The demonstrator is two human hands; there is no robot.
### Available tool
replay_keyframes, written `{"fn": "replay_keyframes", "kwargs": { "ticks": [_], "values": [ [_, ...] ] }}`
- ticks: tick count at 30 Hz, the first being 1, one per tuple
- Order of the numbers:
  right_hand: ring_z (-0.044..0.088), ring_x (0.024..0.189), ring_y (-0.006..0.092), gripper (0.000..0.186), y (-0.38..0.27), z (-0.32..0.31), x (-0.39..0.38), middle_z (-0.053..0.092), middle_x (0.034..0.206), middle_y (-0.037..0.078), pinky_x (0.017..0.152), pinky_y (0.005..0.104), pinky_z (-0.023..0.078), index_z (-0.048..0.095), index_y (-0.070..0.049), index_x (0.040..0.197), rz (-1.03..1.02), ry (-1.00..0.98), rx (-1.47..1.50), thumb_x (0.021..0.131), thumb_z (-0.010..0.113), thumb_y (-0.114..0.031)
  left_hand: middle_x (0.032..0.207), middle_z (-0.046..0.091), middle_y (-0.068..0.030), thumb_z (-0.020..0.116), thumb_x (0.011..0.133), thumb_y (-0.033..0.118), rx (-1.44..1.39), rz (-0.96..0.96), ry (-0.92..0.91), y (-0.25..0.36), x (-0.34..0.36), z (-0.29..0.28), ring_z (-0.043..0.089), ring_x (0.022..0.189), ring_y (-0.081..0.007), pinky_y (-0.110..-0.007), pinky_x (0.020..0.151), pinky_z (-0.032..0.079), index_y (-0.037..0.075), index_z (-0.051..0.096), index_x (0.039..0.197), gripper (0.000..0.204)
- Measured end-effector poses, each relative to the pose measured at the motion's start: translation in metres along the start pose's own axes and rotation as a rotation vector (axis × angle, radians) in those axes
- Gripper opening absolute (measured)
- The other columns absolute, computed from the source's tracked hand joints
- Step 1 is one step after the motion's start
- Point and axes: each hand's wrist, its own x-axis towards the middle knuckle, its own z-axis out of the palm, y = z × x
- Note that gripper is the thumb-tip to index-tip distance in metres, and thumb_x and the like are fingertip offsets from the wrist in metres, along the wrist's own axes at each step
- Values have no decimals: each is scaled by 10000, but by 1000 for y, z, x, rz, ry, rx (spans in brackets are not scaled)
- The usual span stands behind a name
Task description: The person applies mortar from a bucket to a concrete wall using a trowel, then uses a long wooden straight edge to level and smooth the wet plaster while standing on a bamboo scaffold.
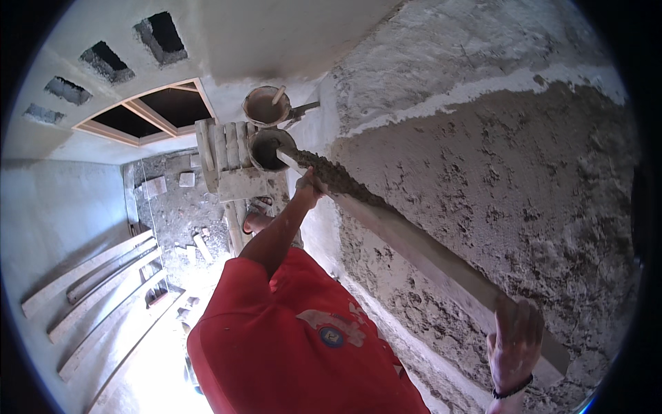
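Note:
A long, pale straightedge board [427,252] slants across the rough plastered wall, with wet mortar [338,176] heaped along its upper part. My left hand [312,188] is wrapped around the board close to its far end. That end reaches over the rim of a mortar bucket [254,156]. Lower right, my right hand [516,339], with a dark band at the wrist, grips the board's near end, fingers folded over its edge. The wall [476,186] beside the board is covered in grey, pitted mortar.
A second bucket [249,105] with a handle sticking out stands behind the first. Wooden planks [238,181] form a platform near my sandaled foot [258,207]. At left are leaning boards [103,283]; rubble and blocks lie on the floor [172,214]. A wooden frame [148,116] surrounds dark openings.

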Motion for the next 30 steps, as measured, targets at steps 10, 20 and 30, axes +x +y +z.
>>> {"fn": "replay_keyframes", "kwargs": {
  "ticks": [10, 20, 30],
  "values": [
    [590, 774, 252, 187, -154, 29, 262, 617, 832, 110, 688, 414, 454, 553, -113, 1035, -391, 12, -211, 869, 487, -167, 1349, 400, -190, 440, 846, 670, -910, -367, 500, 43, 48, -56, 459, 1178, -377, -570, 951, 415, 91, 379, 1300, 737],
    [615, 816, 265, 236, -183, 37, 311, 630, 878, 123, 663, 438, 418, 573, -115, 1056, -386, 97, -381, 855, 512, -222, 1290, 458, -204, 574, 852, 504, 760, 38, 513, 69, 5, 26, 484, 1177, -341, -436, 972, 403, 22, 369, 1352, 724],
    [591, 808, 243, 228, -164, 13, 299, 608, 819, 104, 672, 417, 394, 558, -119, 1078, -414, 8, -391, 873, 493, -195, 1317, 477, -201, 273, 994, 353, 1389, 343, 101, 85, 19, 65, 339, 1225, -513, -645, 985, 240, 266, 496, 1243, 345]
  ]
}}
